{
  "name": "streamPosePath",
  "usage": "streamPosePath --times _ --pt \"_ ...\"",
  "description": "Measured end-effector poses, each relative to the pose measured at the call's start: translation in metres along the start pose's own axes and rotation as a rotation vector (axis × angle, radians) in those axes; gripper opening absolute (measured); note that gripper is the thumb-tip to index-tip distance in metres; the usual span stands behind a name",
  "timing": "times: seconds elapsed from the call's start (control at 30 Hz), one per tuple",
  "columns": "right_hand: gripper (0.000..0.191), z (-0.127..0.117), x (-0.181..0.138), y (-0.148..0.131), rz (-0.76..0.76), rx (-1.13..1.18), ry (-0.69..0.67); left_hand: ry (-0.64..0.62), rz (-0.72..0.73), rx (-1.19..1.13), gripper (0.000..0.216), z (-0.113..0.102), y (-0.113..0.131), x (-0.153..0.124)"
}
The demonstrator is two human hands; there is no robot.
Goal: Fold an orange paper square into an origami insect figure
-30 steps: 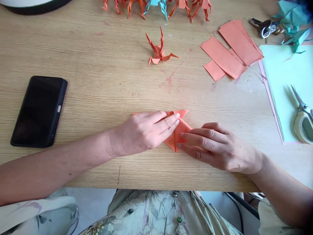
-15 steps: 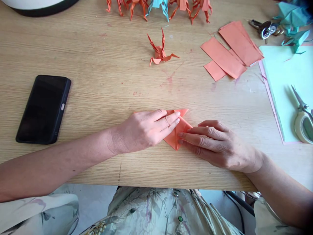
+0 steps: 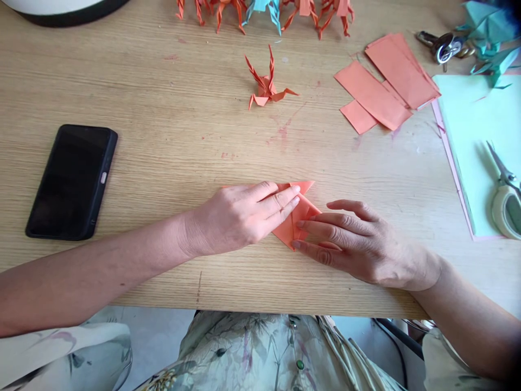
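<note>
A folded orange paper point(image 3: 296, 214) lies flat on the wooden table point(image 3: 163, 119) near its front edge. My left hand point(image 3: 240, 217) rests on the paper's left part, fingers stretched out and pressing it down. My right hand point(image 3: 358, 244) lies on the paper's right corner, fingers extended and flat, fingertips on a fold. Much of the paper is hidden beneath both hands.
A black phone point(image 3: 72, 182) lies at the left. A folded orange crane point(image 3: 265, 84) stands mid-table, with several more cranes point(image 3: 264, 11) along the far edge. Orange paper strips point(image 3: 382, 87), keys point(image 3: 443, 46), pale green sheets point(image 3: 476, 141) and scissors point(image 3: 502, 190) are at the right.
My right fingertips have slid a little along the paper's right fold, down and left. My left hand stays pressing in place.
</note>
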State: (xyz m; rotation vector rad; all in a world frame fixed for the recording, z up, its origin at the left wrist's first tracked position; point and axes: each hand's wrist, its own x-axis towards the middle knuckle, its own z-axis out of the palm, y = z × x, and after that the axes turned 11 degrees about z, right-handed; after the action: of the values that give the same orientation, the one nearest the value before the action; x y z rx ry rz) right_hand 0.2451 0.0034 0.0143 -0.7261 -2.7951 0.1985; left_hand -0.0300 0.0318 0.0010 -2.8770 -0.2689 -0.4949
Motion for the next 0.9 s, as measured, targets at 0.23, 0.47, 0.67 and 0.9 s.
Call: streamPosePath --times 0.23,0.47,0.67,0.9 --pt "0.027 0.000 0.001 -0.003 -0.004 -0.026 0.014 -0.032 0.005 0.031 0.035 -0.002 0.000 0.000" --pt "0.025 0.000 0.002 -0.003 -0.004 -0.072 0.034 -0.004 -0.006 0.055 0.033 -0.002 0.000 0.001" --pt "0.026 0.001 0.002 -0.004 0.009 -0.042 0.029 -0.035 0.001 0.086 0.034 -0.004 0.000 0.002" --pt "0.027 0.004 0.000 -0.005 0.021 -0.010 0.022 -0.058 0.059 0.070 0.033 -0.012 0.005 0.003"
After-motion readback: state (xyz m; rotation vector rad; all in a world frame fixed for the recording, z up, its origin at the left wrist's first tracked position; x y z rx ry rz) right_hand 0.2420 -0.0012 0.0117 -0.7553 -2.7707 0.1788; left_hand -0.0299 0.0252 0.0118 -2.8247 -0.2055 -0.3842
